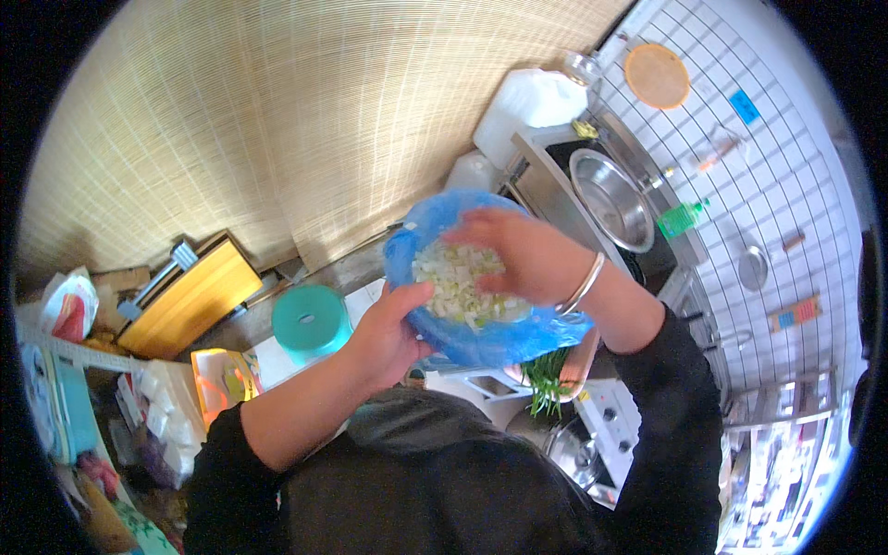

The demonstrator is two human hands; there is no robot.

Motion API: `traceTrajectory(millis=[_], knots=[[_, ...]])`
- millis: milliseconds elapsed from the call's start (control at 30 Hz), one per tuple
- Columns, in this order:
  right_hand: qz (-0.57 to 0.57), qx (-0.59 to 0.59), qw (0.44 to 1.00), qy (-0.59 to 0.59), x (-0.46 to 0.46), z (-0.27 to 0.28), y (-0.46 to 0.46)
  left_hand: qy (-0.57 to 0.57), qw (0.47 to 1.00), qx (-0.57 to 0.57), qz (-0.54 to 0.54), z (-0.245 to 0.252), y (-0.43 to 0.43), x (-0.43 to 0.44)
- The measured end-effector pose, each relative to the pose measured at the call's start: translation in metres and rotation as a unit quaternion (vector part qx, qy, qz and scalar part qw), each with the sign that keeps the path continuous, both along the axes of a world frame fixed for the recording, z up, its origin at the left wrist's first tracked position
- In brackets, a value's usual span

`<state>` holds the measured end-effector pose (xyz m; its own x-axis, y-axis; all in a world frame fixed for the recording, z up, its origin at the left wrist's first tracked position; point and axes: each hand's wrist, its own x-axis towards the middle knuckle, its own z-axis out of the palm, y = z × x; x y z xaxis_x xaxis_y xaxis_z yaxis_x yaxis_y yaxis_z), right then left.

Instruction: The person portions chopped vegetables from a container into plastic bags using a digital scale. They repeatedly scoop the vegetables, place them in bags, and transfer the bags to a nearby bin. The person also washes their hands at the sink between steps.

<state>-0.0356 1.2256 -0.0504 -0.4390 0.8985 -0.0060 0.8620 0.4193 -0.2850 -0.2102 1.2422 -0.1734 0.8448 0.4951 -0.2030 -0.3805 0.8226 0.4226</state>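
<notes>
A blue plastic bag is spread wide in front of me, its mouth facing up. Inside lies a heap of chopped pale green and white vegetable pieces. My left hand grips the bag's near left side, with the thumb over the rim. Whether a bowl supports the bag underneath is hidden. Over the chopped pieces is my right hand, blurred, its fingers apart and a bangle at the wrist. Contact between those fingertips and the pieces is hard to make out.
To the right, a steel basin stands at the sink, near a green bottle. Green leafy stalks lie in a pink tray below the bag. At left are a turquoise stool and a wooden board. White plastic jugs stand behind.
</notes>
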Motion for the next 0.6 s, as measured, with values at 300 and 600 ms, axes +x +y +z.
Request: traceTrajectory(millis=[300, 600], knots=[[-0.194, 0.173, 0.962, 0.088, -0.022, 0.030, -0.038, 0.052, 0.997, 0.043, -0.032, -0.039, -0.001, -0.014], [-0.314, 0.104, 0.937, 0.110, -0.017, 0.005, -0.114, 0.058, 0.988, 0.124, -0.078, -0.034, -0.044, -0.001]])
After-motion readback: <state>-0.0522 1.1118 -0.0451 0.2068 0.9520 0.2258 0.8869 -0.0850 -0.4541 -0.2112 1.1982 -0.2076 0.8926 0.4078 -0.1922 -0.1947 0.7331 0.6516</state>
